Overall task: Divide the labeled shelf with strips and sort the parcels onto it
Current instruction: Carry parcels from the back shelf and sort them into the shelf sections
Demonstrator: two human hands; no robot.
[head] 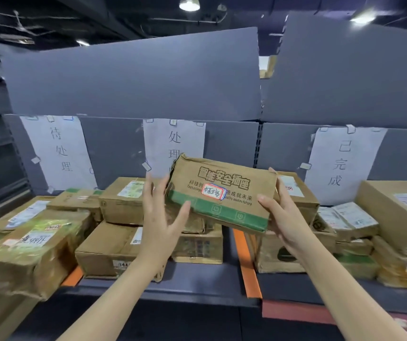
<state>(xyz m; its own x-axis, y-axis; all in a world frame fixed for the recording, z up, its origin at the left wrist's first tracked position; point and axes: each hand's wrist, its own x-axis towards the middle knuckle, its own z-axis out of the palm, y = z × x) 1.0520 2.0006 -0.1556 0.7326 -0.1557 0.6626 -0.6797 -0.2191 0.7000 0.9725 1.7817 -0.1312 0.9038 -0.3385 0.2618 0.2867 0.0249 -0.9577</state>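
Now: left orange strip (pixel 72 278) lies on the grey shelf (pixel 197 286) beside the tape-wrapped parcel (pixel 32 252). Left hand (pixel 163 215), fingers spread and relaxed, touches the left edge of a raised green-banded carton (pixel 222 195). Right hand (pixel 283 217) grips the carton's right end, thumb on top. Right orange strip (pixel 248 264) lies below it. Stacked parcels (pixel 369 232) sit under the right paper label (pixel 342 161).
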